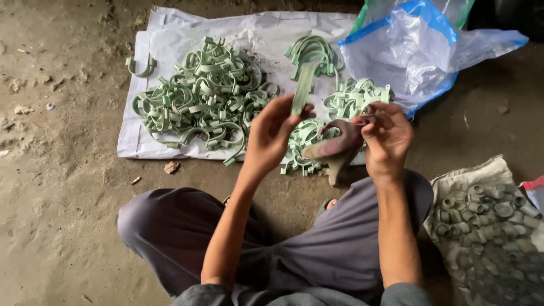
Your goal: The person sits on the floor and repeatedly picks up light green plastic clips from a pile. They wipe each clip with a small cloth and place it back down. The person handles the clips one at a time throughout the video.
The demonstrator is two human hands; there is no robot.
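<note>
My left hand (271,135) is raised over the sheet and pinches a pale green curved clamp strip (303,88) by its lower end. My right hand (387,136) is closed on a small dark part (378,118) at its fingertips, level with the left hand. Between the hands, my bare foot (334,148) rests on the sheet's edge. A big heap of pale green U-shaped clamps (204,93) lies on the white sheet (170,42) to the left. Smaller piles of green clamps (354,96) lie behind my hands.
A sack of grey metal rings (487,226) stands open at the right, beside my knee. A blue and clear plastic bag (419,48) lies at the back right. One green clamp (140,67) lies loose by the sheet's left edge. Dirt floor (56,170) surrounds everything.
</note>
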